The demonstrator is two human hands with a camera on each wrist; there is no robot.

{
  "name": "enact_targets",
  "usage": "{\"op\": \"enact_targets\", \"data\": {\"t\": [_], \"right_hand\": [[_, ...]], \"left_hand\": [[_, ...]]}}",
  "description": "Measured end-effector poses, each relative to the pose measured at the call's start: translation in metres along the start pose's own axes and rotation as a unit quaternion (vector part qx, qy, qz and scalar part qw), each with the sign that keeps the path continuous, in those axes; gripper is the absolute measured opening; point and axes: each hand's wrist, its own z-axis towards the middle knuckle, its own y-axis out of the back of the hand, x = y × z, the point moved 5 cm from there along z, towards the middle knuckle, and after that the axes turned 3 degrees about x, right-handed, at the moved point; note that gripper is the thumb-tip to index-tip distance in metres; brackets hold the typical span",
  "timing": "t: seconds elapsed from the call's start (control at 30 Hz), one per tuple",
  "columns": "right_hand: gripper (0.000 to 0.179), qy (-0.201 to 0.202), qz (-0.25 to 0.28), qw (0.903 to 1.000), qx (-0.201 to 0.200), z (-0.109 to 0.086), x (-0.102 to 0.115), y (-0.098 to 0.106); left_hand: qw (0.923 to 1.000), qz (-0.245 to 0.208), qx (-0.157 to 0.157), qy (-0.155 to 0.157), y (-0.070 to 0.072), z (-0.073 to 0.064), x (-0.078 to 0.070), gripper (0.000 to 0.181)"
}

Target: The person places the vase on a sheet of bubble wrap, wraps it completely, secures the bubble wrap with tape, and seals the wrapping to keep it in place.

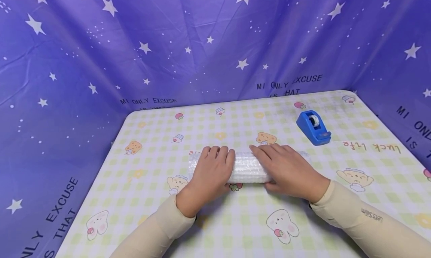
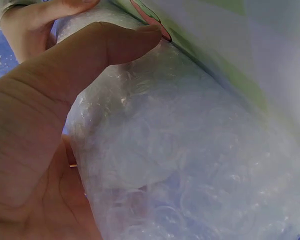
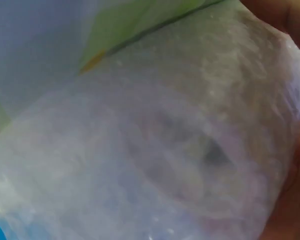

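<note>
A roll of clear bubble wrap [image 1: 248,169] lies crosswise on the table, held by both hands. My left hand [image 1: 213,170] grips its left part, with the fingers over the top and the thumb along the near side. Around the right part curls my right hand [image 1: 290,172], its thumb low on the near side. In the left wrist view the bubble wrap [image 2: 200,145] fills most of the picture. The right wrist view shows the roll's end [image 3: 90,155] close up and blurred; whether anything lies inside cannot be made out.
Behind the right hand stands a blue tape dispenser [image 1: 313,128] with a roll of tape in it. A green checked cloth with cartoon prints [image 1: 235,228] covers the table. Purple star-patterned curtains [image 1: 188,37] hang at the back and sides.
</note>
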Motion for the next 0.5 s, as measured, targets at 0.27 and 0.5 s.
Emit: {"op": "enact_targets", "data": {"t": [0.27, 0.5], "right_hand": [[0.107, -0.006, -0.009, 0.9998, -0.019, -0.0013, 0.0006, 0.0067], [0.102, -0.012, -0.009, 0.9993, -0.033, -0.0005, -0.0018, 0.0078]], "left_hand": [[1.0000, -0.007, 0.006, 0.002, -0.0001, 0.0000, 0.0021, 0.083], [0.9994, -0.029, 0.013, 0.008, -0.0004, -0.0006, 0.0050, 0.083]]}}
